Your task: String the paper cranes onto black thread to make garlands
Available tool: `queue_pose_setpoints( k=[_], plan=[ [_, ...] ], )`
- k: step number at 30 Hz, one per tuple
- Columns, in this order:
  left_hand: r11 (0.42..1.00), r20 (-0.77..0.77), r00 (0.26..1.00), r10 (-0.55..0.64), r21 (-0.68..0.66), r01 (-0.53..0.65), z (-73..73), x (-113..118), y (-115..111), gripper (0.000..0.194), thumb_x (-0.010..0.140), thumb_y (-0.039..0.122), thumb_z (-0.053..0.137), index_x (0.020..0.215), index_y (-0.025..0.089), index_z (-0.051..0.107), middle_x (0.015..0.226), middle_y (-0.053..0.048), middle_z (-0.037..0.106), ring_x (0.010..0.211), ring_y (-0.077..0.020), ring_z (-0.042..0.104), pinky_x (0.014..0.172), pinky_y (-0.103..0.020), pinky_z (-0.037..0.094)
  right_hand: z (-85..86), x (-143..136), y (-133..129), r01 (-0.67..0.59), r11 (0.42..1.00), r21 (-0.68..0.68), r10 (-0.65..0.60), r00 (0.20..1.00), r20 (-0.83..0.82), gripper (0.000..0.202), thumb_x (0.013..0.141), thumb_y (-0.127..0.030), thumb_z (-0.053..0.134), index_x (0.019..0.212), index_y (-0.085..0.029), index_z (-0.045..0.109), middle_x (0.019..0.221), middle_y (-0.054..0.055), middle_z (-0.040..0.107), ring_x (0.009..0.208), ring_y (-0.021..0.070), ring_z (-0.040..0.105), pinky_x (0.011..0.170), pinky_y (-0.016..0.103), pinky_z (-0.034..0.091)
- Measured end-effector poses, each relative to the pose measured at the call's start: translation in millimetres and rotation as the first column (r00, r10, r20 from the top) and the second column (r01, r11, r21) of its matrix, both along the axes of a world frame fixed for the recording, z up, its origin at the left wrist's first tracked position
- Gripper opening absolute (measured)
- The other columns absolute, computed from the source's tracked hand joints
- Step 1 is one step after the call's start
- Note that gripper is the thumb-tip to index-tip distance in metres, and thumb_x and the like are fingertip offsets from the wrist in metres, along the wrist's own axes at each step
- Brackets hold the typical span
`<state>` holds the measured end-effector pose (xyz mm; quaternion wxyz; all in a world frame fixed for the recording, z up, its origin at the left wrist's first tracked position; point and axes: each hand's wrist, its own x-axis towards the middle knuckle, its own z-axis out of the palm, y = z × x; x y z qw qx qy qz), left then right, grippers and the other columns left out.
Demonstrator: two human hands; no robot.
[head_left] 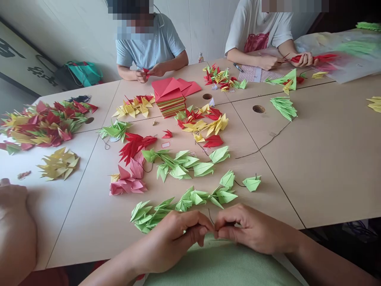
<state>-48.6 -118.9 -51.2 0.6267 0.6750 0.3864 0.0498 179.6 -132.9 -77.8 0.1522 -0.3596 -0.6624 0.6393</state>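
Thread [210, 216] end hidden between pinching left hand [178, 234], right hand [247, 230].

A person's left hand [175, 238] and right hand [250, 230] met fingertip to fingertip at the near edge of the desk [327, 159], pinching a thin dark thread [210, 216] beside a string of green paper cranes [181, 202]. Across the desk, two seated people folded paper among a stack of red sheets [169, 99] and heaps of red, yellow and green cranes.
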Motion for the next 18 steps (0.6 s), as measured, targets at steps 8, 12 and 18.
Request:
queue_pose_setpoints(
  k=[8,12,18],
  plan=[
    [1.000,-0.131,0.991,-0.020,0.016,0.022,6.6,-29.6,-3.2,0.018,0.094,0.036,0.048,0.103,0.026,0.061,0.086,0.001,0.067,0.076,-0.0108,0.059,0.070,-0.020,0.045,0.1,41.2,-3.3,0.051,0.998,0.032,-0.055,0.989,0.139,0.035,0.092,-0.046,0.050,0.076,-0.020,0.066,0.062,-0.002,0.057,0.057,0.0111,0.049,0.051,0.021,0.038],
    [0.982,0.057,0.998,-0.022,-0.186,0.032,8.8,-26.9,-7.7,0.022,0.092,0.032,0.054,0.113,0.029,0.059,0.112,-0.002,0.065,0.103,-0.0147,0.060,0.091,-0.025,0.046,0.6,54.1,-5.4,-0.025,0.999,0.039,0.015,0.969,0.246,0.033,0.093,-0.045,0.048,0.075,-0.022,0.066,0.068,-0.001,0.061,0.064,0.0138,0.054,0.056,0.023,0.041],
    [0.958,0.131,0.980,0.149,-0.265,-0.110,-10.9,-19.6,-4.5,0.026,0.091,0.036,0.054,0.113,0.024,0.059,0.110,-0.006,0.063,0.096,-0.0174,0.062,0.082,-0.029,0.051,-5.0,86.2,-10.3,-0.008,0.998,-0.065,0.034,0.913,0.406,0.028,0.090,-0.040,0.053,0.072,-0.020,0.061,0.064,-0.003,0.051,0.061,0.0122,0.045,0.056,0.022,0.034]
  ],
)
